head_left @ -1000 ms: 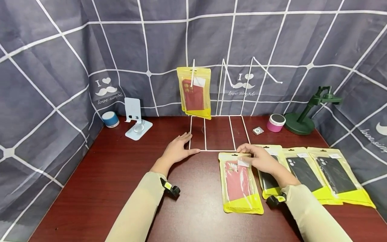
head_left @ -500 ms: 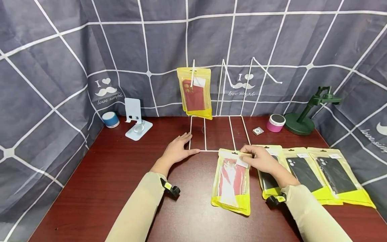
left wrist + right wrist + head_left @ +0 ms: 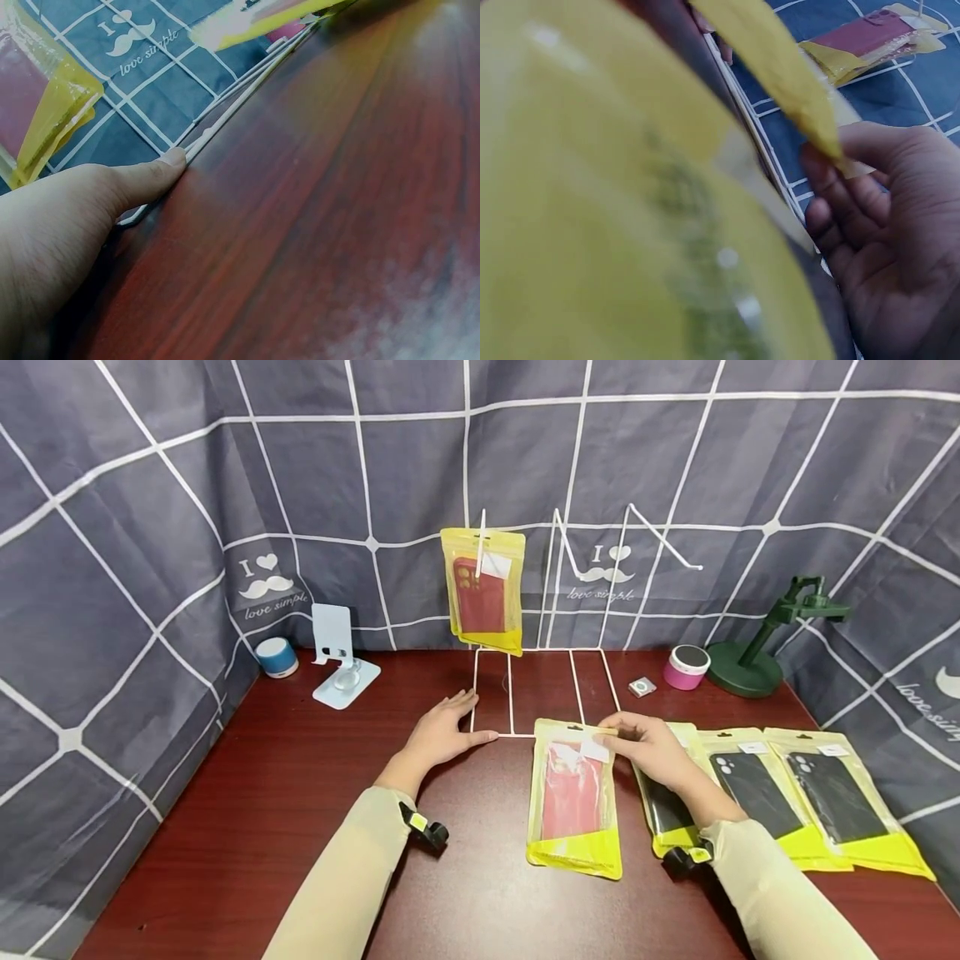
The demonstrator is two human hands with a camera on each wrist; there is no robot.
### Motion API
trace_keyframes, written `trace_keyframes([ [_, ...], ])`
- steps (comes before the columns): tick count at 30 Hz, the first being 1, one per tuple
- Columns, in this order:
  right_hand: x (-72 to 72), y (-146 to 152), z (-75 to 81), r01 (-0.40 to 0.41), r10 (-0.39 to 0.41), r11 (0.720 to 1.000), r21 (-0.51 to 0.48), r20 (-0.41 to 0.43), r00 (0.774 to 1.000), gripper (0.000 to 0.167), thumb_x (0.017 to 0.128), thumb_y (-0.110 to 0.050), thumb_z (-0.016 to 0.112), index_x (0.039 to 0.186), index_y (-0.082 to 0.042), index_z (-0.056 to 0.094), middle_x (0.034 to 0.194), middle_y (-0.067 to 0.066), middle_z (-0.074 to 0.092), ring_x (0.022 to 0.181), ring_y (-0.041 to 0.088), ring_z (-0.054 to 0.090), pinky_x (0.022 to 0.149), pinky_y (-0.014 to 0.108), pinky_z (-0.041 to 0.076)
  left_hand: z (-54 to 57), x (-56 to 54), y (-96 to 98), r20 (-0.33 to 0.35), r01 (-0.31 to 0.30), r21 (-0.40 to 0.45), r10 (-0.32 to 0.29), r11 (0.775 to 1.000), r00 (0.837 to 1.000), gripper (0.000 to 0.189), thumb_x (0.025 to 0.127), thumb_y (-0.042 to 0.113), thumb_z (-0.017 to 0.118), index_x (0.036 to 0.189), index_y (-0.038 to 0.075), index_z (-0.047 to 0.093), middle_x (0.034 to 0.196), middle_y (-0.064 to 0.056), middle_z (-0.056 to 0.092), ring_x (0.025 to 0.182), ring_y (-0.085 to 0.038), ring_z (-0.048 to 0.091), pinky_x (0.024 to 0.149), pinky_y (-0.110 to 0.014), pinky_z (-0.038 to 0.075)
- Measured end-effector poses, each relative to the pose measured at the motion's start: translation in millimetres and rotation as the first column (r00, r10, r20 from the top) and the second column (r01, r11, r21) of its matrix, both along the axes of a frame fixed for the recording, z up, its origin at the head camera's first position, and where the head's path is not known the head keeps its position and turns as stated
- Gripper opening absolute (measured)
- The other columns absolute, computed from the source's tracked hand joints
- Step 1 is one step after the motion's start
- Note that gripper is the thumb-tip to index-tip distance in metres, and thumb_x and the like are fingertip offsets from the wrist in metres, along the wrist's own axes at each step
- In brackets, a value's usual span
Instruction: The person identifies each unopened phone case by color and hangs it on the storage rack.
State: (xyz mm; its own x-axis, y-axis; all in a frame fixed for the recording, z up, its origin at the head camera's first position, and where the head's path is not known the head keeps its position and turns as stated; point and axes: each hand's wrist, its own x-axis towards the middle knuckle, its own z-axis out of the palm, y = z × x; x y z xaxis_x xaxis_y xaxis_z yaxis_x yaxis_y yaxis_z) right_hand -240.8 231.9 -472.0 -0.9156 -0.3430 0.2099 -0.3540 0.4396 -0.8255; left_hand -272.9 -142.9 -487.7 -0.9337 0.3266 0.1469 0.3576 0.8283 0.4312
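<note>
Between thumb and fingers, my right hand point(image 3: 648, 750) pinches the upper right edge of a yellow-edged clear pouch point(image 3: 573, 847) holding a red phone case point(image 3: 572, 802). In the right wrist view the pouch's edge point(image 3: 802, 97) runs into the fingers. My left hand point(image 3: 438, 733) rests at the front left corner of a white wire rack point(image 3: 512, 693), fingers straight; its thumb lies against the front wire in the left wrist view. From the rack's left hook point(image 3: 481, 539) hangs another pouch with a red phone case point(image 3: 480, 602). Two more hooks point(image 3: 567, 547) stand to the right, bare.
Several pouches with black phone cases point(image 3: 757, 793) lie on the table at the right, the nearest partly under my right forearm. Behind are a green stand point(image 3: 750, 664), a pink round speaker point(image 3: 686, 667), a small silver player point(image 3: 642, 687), a pale blue phone stand point(image 3: 333, 635) and a blue speaker point(image 3: 276, 657).
The pouch in my right hand has swung left and risen slightly toward the rack, its lower end moving away from the black-case pouches. My left hand stays at the rack.
</note>
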Motion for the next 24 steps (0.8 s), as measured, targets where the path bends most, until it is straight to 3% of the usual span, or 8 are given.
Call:
trace_keyframes([
  [4, 4.3, -6, 14.0, 0.052, -0.05, 0.991, -0.124, 0.021, 0.999, 0.021, 0.093, -0.022, 0.074, 0.109, -0.008, 0.073, 0.089, 0.004, 0.074, 0.071, 0.017, 0.064, 0.061, 0.027, 0.054, -2.2, -0.7, -0.3, 0.003, -0.001, -0.011, 0.001, 1.0, 1.0, 0.096, 0.082, 0.077, 0.061, 0.153, 0.014, 0.045, 0.159, -0.004, 0.039, 0.149, -0.021, 0.03, 0.122, -0.035, 0.023],
  [8, 16.3, -24, 49.6, 0.066, -0.062, 0.955, -0.288, 0.021, 0.998, 0.022, 0.092, -0.013, 0.075, 0.109, 0.001, 0.072, 0.088, 0.002, 0.074, 0.077, 0.013, 0.066, 0.067, 0.027, 0.057, -3.1, -2.0, -1.0, -0.01, 0.005, -0.007, -0.005, 1.0, 1.0, 0.097, 0.082, 0.077, 0.062, 0.153, 0.013, 0.045, 0.159, -0.004, 0.039, 0.149, -0.021, 0.031, 0.122, -0.035, 0.023],
  [12, 27.7, -52, 97.3, 0.03, -0.064, 0.939, -0.344, -0.087, 0.994, 0.014, 0.088, -0.007, 0.078, 0.1, 0.001, 0.076, 0.086, 0.002, 0.076, 0.077, 0.013, 0.066, 0.065, 0.023, 0.056, -4.9, -2.1, -2.9, -0.016, -0.001, -0.015, 0.001, 1.0, 1.0, 0.095, 0.082, 0.074, 0.064, 0.152, 0.012, 0.046, 0.158, -0.005, 0.039, 0.148, -0.023, 0.032, 0.122, -0.037, 0.025],
  [16, 33.2, -82, 142.3, -0.01, -0.083, 0.924, -0.382, -0.226, 0.971, 0.013, 0.085, -0.003, 0.079, 0.097, 0.0, 0.078, 0.085, 0.004, 0.076, 0.072, 0.013, 0.067, 0.061, 0.021, 0.054, -6.8, -2.6, -4.0, -0.033, 0.009, -0.011, -0.009, 1.0, 0.999, 0.089, 0.085, 0.067, 0.066, 0.153, 0.013, 0.046, 0.158, -0.002, 0.04, 0.148, -0.021, 0.032, 0.121, -0.035, 0.026],
  [19, 33.1, -102, 167.2, -0.063, -0.08, 0.871, -0.488, -0.267, 0.96, 0.015, 0.084, -0.001, 0.08, 0.098, 0.003, 0.077, 0.082, 0.008, 0.075, 0.069, 0.014, 0.067, 0.061, 0.022, 0.053, -7.7, -3.3, -4.5, -0.043, 0.036, 0.009, -0.036, 0.999, 0.998, 0.081, 0.087, 0.06, 0.068, 0.153, 0.018, 0.046, 0.157, 0.001, 0.042, 0.147, -0.019, 0.033, 0.121, -0.035, 0.026],
  [24, 22.9, -134, 194.4, -0.106, -0.129, 0.731, -0.674, -0.289, 0.949, 0.014, 0.083, 0.002, 0.08, 0.095, 0.003, 0.075, 0.079, 0.007, 0.074, 0.067, 0.013, 0.066, 0.062, 0.023, 0.054, -6.2, -6.6, -4.2, -0.074, 0.037, 0.04, -0.033, 0.999, 0.997, 0.069, 0.087, 0.057, 0.07, 0.146, 0.026, 0.055, 0.154, 0.0, 0.047, 0.145, -0.015, 0.037, 0.122, -0.036, 0.026],
])
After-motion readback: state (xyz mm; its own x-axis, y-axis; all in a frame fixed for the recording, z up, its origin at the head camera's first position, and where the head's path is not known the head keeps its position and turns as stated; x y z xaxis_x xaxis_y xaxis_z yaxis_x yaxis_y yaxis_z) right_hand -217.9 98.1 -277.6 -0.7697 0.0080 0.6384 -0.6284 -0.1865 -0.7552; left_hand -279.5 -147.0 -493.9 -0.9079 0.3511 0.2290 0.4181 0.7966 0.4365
